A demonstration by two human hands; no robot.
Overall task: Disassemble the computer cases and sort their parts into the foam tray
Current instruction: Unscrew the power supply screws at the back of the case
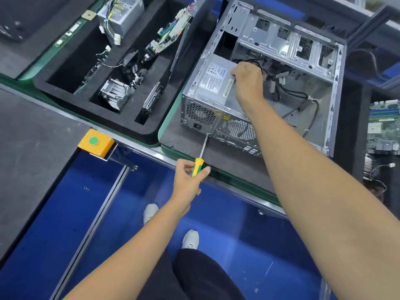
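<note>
- Legs in dark trousers and two white shoes (190, 238) stand on blue floor, close under the camera.
- Left hand (188, 177) grips a screwdriver (198, 165) by its yellow-green handle, fingers curled round it; the thin metal shaft runs up w/ its tip at the lower rear edge of the computer case (279, 83).
- Right hand (246, 80) reaches inside the case, fingers curled over the inner end of the power supply (214, 81); fingertips hidden, so exact hold can't be told beyond that.
- Power supply is a grey box w/ a white label, seated in the near-left corner of the case, its fan grille and socket facing the rear panel.
- Case lies open on its side on a dark mat on the worktop (216, 156); loose black cables (292, 94) sprawl inside, drive cage at the far end.
- Black foam tray (151, 131) sits just left of the case. Its compartments hold another power supply (121, 14) w/ wires, a circuit board (171, 33) leaning on edge, a finned cooler (116, 94) and a drive (152, 98) standing in a narrow slot.
- Yellow box w/ green button (94, 140) is fixed at the worktop edge.
- Green motherboard (383, 126) lies at the far right.
</note>
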